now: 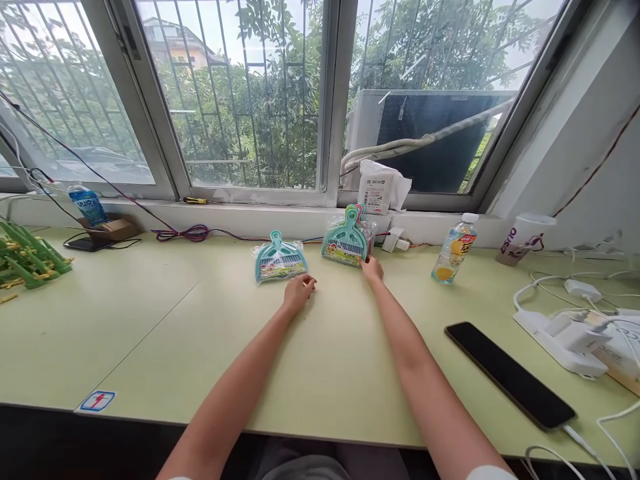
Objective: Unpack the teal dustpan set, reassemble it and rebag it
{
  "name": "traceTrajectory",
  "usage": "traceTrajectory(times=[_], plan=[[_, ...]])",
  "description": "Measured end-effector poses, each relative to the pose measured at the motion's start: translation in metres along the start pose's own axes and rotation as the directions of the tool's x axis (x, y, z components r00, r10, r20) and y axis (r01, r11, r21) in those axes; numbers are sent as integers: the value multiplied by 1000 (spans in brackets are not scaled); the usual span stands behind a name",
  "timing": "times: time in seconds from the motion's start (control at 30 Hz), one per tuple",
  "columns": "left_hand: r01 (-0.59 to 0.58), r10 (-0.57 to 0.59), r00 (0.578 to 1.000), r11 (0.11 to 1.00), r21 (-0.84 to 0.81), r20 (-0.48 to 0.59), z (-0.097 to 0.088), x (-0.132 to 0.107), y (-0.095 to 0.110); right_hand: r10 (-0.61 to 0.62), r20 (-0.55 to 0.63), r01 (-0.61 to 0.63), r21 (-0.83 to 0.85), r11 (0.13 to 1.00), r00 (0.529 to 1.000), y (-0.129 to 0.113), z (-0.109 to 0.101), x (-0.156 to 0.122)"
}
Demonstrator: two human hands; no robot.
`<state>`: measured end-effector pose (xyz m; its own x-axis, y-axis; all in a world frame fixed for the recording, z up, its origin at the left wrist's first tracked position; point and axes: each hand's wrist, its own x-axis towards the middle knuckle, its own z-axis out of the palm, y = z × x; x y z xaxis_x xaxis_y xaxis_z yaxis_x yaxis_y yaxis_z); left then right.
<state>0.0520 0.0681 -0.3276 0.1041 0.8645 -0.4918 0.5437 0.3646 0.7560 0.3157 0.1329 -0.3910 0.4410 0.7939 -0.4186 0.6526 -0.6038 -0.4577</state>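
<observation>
A turquoise mini dustpan and brush set (281, 259) in clear plastic wrap lies on the table, its handle toward the window. My left hand (299, 293) is just by its lower right corner, fingers curled in and nothing visible in them. To the right, more wrapped dustpan and brush sets (345, 239) are stacked, with turquoise on top and green and pink handles showing behind. My right hand (372, 269) grips the lower right corner of this stack; the fingertips are partly hidden, so how many sets they hold I cannot tell.
An orange drink bottle (454, 250) and a plastic cup (523, 240) stand at right. Nearer lie a phone (510, 373) on a cable and a power strip (560, 343). Bundled wires (185, 233) run along the back. Green stick-like pieces (33, 257) sit far left.
</observation>
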Motion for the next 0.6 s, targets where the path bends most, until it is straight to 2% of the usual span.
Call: traceTrajectory(times=[0.1,0.23,0.27,0.3,0.37,0.43,0.47,0.53,0.6], plan=[[-6,4,999,999,-49,-37,1,1,-1,-18,-10,19,59,998,1000,2,-3,-10],[-32,-33,970,964,-263,-240,0,6,-7,-69,33,62,198,978,997,11,-22,-44],[-38,-50,966,942,-334,-253,1,7,-8,-92,63,75,236,969,994,14,-28,-56],[-40,-58,972,913,-406,-226,1,8,-8,-124,101,92,281,955,987,16,-34,-68],[-16,-23,998,847,-531,-66,2,7,-7,-214,187,126,397,909,959,20,-43,-92],[30,50,992,785,-619,112,5,4,-3,-297,248,145,489,860,922,20,-49,-112],[41,78,985,762,-646,154,6,2,0,-322,257,160,499,852,911,19,-51,-119],[23,90,987,746,-665,135,9,-3,6,-322,188,218,425,878,928,14,-54,-129],[3,54,996,762,-648,68,12,-7,11,-358,27,337,280,899,933,7,-58,-133]])
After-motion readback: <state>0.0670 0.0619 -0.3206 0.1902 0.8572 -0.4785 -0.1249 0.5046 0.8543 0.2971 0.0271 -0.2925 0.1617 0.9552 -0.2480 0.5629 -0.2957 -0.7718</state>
